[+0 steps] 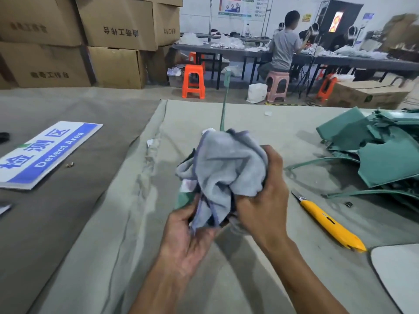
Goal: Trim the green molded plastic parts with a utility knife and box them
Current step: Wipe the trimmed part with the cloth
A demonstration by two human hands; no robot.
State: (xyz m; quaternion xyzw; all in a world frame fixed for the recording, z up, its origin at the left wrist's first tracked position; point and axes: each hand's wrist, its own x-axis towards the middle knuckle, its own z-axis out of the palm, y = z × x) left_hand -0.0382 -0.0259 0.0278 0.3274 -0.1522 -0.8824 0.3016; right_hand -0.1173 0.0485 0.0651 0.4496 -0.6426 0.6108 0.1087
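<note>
Meanwhile, both hands wipe a green part with a rag, the knife lying idle.

Right hand clutches the bunched grey rag, fingers curled into it; left hand pinches the rag's lower edge and the green part mostly hidden under it, its thin strip pointing far. Yellow utility knife lies on the tabletop just right of the right hand, blade far-left. Green pile sits far right.
</note>
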